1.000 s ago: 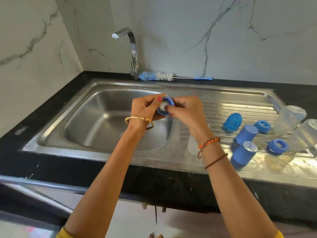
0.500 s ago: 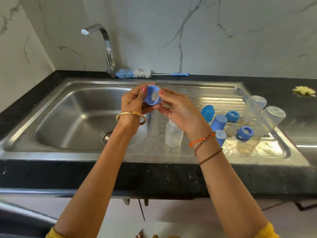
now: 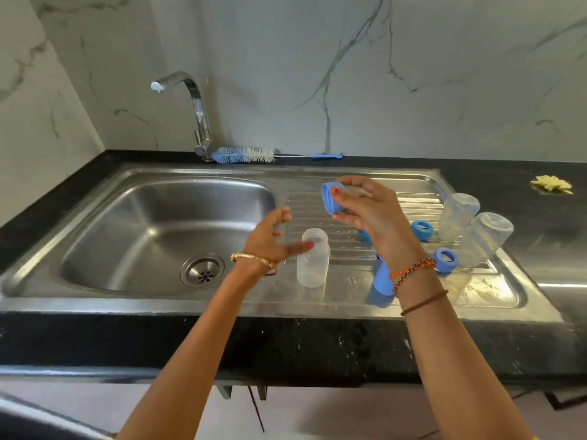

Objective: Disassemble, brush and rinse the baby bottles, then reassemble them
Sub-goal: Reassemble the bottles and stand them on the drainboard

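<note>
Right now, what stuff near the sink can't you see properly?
All from the head view:
- The teat inside the blue ring: the right hand covers most of it.
- A blue cap on the drainboard: the right wrist hides its top.
- Another blue piece: mostly behind the right hand, so I cannot name it.
- The yellow thing on the counter: too small to identify.
- Left hand: motion-blurred fingers near the clear bottle; touching or not, I cannot tell.

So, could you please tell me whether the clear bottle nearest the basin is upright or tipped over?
Upright: the bottle stands on its base on the drainboard, open mouth upward.
</note>
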Available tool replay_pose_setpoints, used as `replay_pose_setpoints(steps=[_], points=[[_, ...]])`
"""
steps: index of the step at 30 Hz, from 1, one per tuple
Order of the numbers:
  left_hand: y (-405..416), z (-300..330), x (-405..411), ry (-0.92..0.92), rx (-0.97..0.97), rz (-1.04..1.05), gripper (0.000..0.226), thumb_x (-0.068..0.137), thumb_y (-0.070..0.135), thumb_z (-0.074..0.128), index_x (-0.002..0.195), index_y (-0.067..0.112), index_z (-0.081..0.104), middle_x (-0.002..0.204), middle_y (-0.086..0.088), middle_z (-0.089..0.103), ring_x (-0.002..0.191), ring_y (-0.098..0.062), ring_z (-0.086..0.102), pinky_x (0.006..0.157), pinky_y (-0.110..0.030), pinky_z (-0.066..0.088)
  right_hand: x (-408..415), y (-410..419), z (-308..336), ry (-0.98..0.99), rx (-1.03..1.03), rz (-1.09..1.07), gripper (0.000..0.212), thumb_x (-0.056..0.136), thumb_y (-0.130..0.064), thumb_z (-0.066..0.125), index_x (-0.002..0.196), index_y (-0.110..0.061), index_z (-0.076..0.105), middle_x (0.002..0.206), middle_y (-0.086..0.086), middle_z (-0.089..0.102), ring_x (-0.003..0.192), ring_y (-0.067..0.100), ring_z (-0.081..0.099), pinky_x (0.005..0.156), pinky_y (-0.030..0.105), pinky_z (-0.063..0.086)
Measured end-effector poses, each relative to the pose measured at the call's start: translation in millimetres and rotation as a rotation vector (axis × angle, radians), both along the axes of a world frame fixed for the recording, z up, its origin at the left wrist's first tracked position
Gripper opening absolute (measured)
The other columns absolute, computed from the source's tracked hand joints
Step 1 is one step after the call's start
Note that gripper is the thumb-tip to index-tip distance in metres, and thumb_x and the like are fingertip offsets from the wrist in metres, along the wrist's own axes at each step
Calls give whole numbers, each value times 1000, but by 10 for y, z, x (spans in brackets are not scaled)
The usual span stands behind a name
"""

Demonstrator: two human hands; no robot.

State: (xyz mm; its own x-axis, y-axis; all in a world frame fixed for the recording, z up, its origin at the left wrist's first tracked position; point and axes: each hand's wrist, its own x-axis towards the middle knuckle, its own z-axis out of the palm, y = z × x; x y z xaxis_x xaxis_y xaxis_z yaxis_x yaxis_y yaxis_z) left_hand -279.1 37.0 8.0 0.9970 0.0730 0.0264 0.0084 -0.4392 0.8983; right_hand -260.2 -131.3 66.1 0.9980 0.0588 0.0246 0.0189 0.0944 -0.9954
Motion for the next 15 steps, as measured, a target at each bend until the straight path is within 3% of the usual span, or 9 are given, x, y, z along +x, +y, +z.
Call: replay_pose_setpoints(steps=[3,7,10,15], points=[[-62,-228,-12,68,163,-100,99,57,21,87,140,16,33,135,1,46,121,-15,43,102,-33,39,26,-52,-46,-157,-358,-25,37,70,-10,79,101,-20,62,100,13,66,81,19,67,70,26,57],[-178,-375,15,-23,60,-87,82,53,12,89,124,14,48,118,-1,57,103,-15,52,86,-22,45,13,-15,-191,-342,-642,45,64,60,-16,86,116,-18,57,97,6,65,84,16,64,75,20,52],[-230,-450,18,-56,25,-47,67,55,12,88,114,10,57,106,-3,64,90,-13,56,73,-9,43,15,33,-308,-411,-720,69,61,58,-19,88,113,-14,61,93,-1,62,79,11,60,67,4,44],[-266,-528,41,-63,96,-14,56,59,19,86,109,8,62,99,-5,68,90,-19,62,81,-23,47,18,92,-454,-476,-798,98,43,63,-17,84,103,-9,71,92,6,71,75,8,56,64,3,38]])
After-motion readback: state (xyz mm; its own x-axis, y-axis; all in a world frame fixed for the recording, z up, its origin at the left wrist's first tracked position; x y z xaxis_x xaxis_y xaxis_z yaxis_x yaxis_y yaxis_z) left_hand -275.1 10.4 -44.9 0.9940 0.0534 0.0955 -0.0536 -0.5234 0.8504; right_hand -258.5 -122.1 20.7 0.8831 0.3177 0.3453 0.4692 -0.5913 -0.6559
